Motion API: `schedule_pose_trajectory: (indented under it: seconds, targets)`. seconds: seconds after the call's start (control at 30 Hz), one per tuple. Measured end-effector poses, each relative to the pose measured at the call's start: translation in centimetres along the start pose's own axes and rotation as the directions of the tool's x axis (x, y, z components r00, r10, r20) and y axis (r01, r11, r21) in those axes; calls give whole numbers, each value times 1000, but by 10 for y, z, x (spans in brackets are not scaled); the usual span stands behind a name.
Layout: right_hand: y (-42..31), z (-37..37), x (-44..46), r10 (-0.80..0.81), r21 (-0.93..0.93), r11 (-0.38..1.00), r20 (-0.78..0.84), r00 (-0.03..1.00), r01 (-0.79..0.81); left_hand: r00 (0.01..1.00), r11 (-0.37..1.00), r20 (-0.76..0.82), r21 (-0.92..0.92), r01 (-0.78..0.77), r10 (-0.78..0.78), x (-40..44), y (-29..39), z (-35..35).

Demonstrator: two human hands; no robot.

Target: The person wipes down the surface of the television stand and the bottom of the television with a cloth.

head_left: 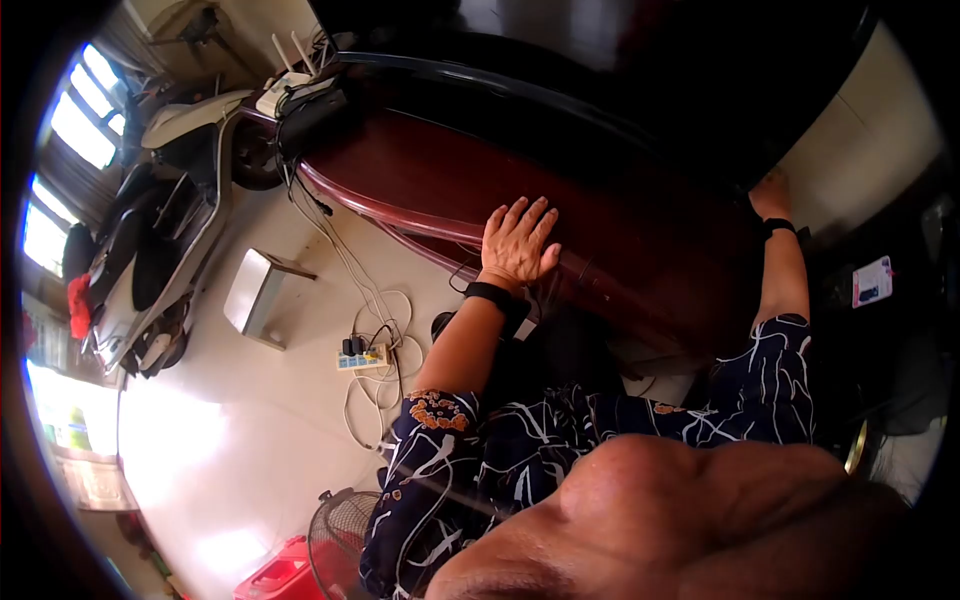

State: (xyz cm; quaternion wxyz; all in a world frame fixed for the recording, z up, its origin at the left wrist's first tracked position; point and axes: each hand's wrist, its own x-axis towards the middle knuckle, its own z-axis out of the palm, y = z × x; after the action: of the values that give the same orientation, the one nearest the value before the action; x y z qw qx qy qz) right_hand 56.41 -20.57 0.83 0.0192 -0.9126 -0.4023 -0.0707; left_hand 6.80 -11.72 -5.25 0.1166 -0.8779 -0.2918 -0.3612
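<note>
My left hand (518, 245) lies flat with its fingers spread on the front edge of a dark red, glossy wooden cabinet (420, 165). It holds nothing, and a black band is on its wrist. On the cabinet stands a large television (620, 90) with a dark, reflective screen. At the television's lower right corner is my right hand (770, 195), which touches or is very close to its edge. The fingers of that hand are dark and partly hidden, so their grip is unclear. A black band circles this wrist too.
A white router (285, 92) with antennas sits at the cabinet's left end. Cables run down to a power strip (362, 357) on the floor. A small stool (262, 298), a parked scooter (165, 235) and a fan (340, 530) stand around. A card (872, 282) shows at right.
</note>
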Motion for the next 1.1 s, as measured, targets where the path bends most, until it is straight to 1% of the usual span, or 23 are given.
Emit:
schedule_pose_trajectory:
  seconds: [0.03,0.07,0.1,0.13,0.17,0.2,0.23,0.27,0.3,0.33,0.37,0.43,0.5,0.57,0.63,0.7,0.83,0.87,0.9,0.97,1.03,1.1]
  targets:
    - [-3,1,-3,-49,33,998,-23,999,49,1000,1000,0,4,1,-1,0,0,2]
    - [-5,4,-8,-3,45,999,-4,1000,4,1000,1000,-15,-3,2,-2,-1,-1,5]
    - [-22,-4,-24,46,57,997,16,999,-46,999,1000,-36,-4,-3,3,-2,-2,9]
    - [-32,-13,-37,1,-11,1000,11,1000,-1,999,1000,-40,-1,-3,3,-2,-3,11]
    - [-33,-9,-37,9,19,1000,91,996,-11,999,1000,-46,3,-4,4,-2,-3,14]
    - [-49,-29,-60,-69,19,997,25,997,69,999,1000,-39,12,-1,2,-2,-2,13]
    - [-51,-22,-68,-157,-15,988,-87,984,156,1000,1000,-14,23,7,-6,-1,0,11]
    - [-54,-18,-75,-177,-1,984,-57,983,178,1000,1000,-8,27,5,-5,-2,-1,12]
    - [-66,-24,-86,-87,-33,996,22,996,87,1000,999,-5,33,4,-4,-2,-1,12]
    - [-69,-22,-90,-74,-3,997,79,994,74,1000,1000,-7,15,10,-10,-2,0,12]
    - [-67,-20,-100,-155,105,982,-8,988,156,1000,999,-1,31,10,-10,-1,2,11]
    - [-74,-13,-101,-98,10,995,144,985,98,1000,998,-8,56,6,-5,-2,1,17]
    - [-77,-7,-116,-215,8,977,35,976,215,1000,999,-4,42,0,0,-2,2,16]
    - [-76,0,-121,-222,46,974,39,974,220,999,999,-40,38,7,-6,-1,2,18]
    - [-90,5,-131,-316,-20,948,-14,948,316,999,999,-45,42,-6,8,-2,0,23]
    - [-103,-6,-152,-345,-2,939,38,938,345,999,999,-36,38,1,0,-1,2,20]
    - [-133,-14,-184,-483,27,876,69,873,482,999,1000,-42,5,-8,8,-1,4,18]
    - [-139,-16,-186,-526,70,850,48,849,522,999,1000,-50,1,1,-1,-2,3,22]
    - [-142,-22,-186,-519,70,854,52,853,516,999,1000,-50,-8,11,-12,-1,3,21]
    - [-147,-29,-179,-506,99,862,131,853,496,998,1000,-57,-13,3,-4,-3,3,19]
    - [-148,-32,-166,-530,108,847,121,839,520,998,1000,-57,-4,3,-4,-1,4,17]
    - [-152,-26,-151,-555,169,828,114,824,535,998,1000,-56,4,2,-2,-1,4,18]
